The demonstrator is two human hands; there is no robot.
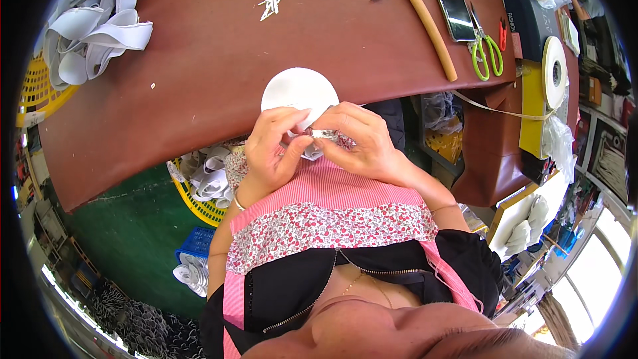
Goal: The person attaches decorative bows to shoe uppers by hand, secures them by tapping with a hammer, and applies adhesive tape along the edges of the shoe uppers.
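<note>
Both hands meet in front of my chest at the near edge of the brown table. My left hand (274, 143) is closed with its fingers on a white, round-ended strap piece (299, 88), which stands up past the fingertips. My right hand (359, 138) pinches the same white piece from the other side. Between the fingertips shows a small silvery-white strip (325, 134); its exact kind is too small to tell. Part of the white piece hangs below the fingers, and the rest is hidden behind the hands.
On the brown table (212, 86) lie small pale strips (274, 1), a hammer (428, 30), a phone (453, 8) and green-handled scissors (486, 53). White strap pieces (100, 30) fill a yellow basket (40, 86) at left. Another yellow basket (199, 209) stands below the table edge. A tape roll (553, 73) is at right.
</note>
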